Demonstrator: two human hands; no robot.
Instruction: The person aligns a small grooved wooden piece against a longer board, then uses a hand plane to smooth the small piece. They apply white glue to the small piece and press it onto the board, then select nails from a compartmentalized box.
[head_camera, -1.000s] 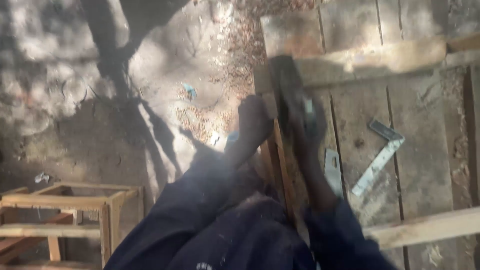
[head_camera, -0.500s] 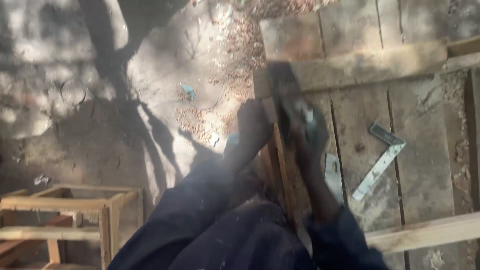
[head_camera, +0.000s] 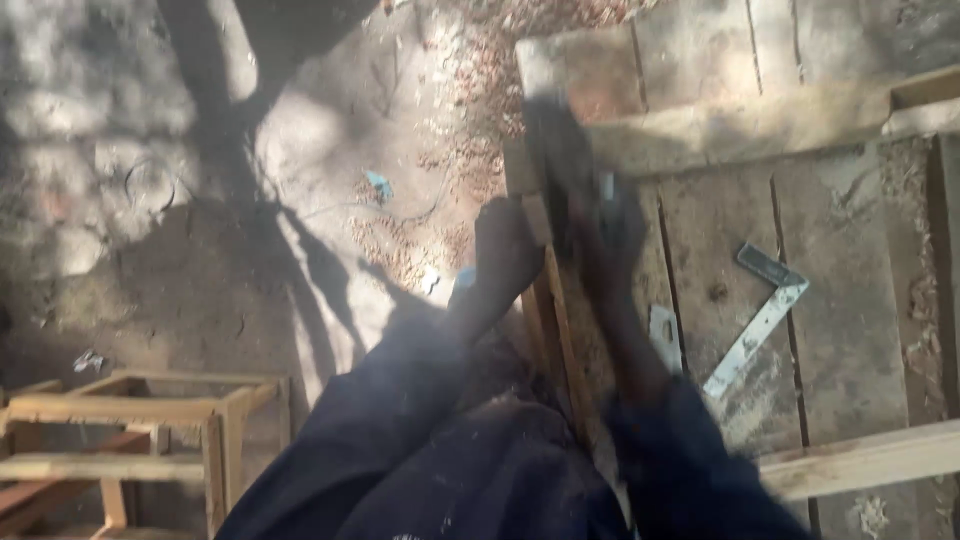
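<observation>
Hands work at the left edge of a plank workbench (head_camera: 850, 300). The person's left hand (head_camera: 505, 245) is clamped around the edge of a narrow wooden strip (head_camera: 560, 330) standing on edge along the bench side. The right hand (head_camera: 610, 225) is blurred and grips a dark blurred tool (head_camera: 560, 150) over the strip; what kind cannot be told. The two hands are near each other, not touching. A metal try square (head_camera: 760, 315) lies on the planks to the right, well apart. A small wooden frame (head_camera: 130, 430) stands on the dirt ground (head_camera: 330, 150) at lower left
</observation>
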